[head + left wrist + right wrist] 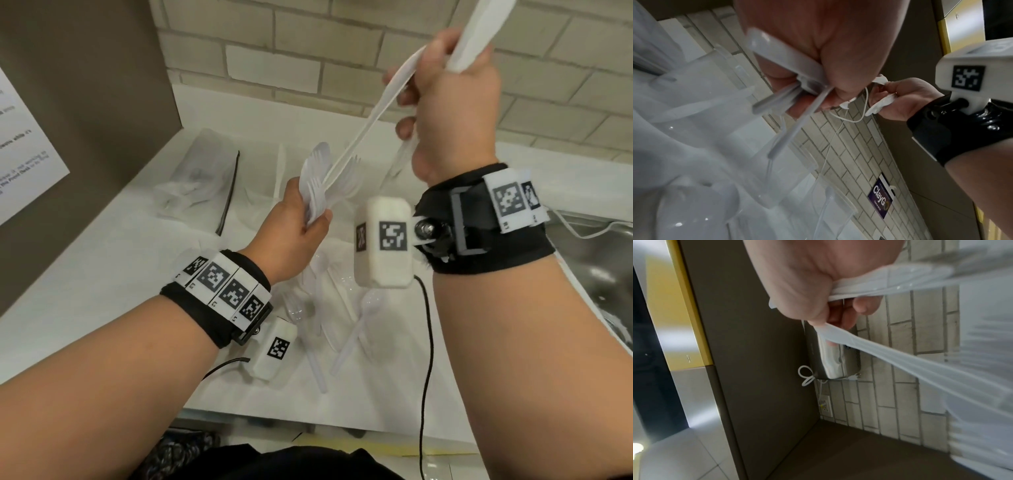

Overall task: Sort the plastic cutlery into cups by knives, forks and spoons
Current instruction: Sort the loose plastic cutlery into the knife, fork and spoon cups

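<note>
My left hand (308, 219) grips a fanned bunch of white plastic forks (320, 178) by their handles, tines up, above the white counter (102, 281). The left wrist view shows those handles (781, 99) clamped in the curled fingers. My right hand (411, 92) is raised higher at the right. Its fist holds a bundle of white cutlery (479, 37) pointing up; its kind is unclear. Its fingertips also pinch one long white fork (373, 116), whose lower end lies among the forks in my left hand. The same pinched fork (890, 358) shows in the right wrist view.
Loose white and clear cutlery (329, 308) lies on the counter under my wrists. Clear plastic cups (777, 170) stand close below the left hand. A clear bag (202, 171) lies at the back left. A brown panel (85, 102) closes the left side; a steel sink (599, 274) lies at the right.
</note>
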